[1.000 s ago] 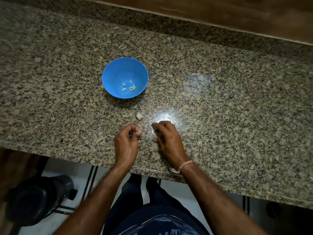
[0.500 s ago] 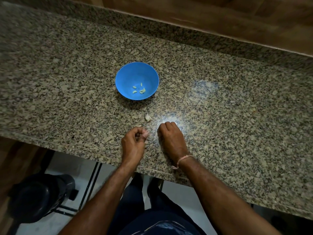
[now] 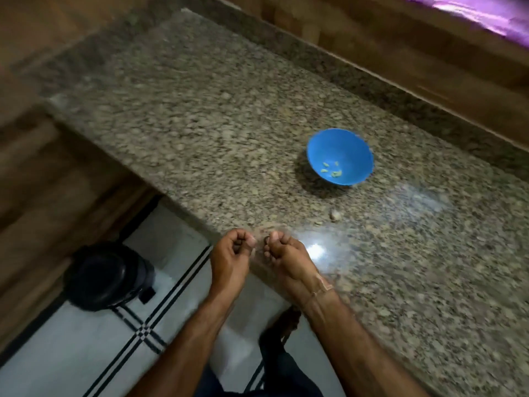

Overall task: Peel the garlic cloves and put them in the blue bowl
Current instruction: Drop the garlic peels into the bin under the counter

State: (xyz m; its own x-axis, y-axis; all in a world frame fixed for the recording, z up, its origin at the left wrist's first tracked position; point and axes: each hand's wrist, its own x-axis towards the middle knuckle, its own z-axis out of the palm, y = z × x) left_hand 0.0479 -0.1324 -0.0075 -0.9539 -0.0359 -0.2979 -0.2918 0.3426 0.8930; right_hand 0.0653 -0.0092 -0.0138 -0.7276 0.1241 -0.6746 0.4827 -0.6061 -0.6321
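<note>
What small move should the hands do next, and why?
Probably the right hand reaches for the pale garlic clove on the counter: it lies outside the blue bowl, which holds a few peeled cloves. Blur hides whether either hand holds anything.

Nothing readable is showing. No lettering, label, brand, number or sign is appearing on the blue bowl (image 3: 329, 144), on the granite counter (image 3: 200, 124) around the bowl, or on the dark round object (image 3: 106, 275) on the floor to the bowl's left. Motion is blurring the whole view.
</note>
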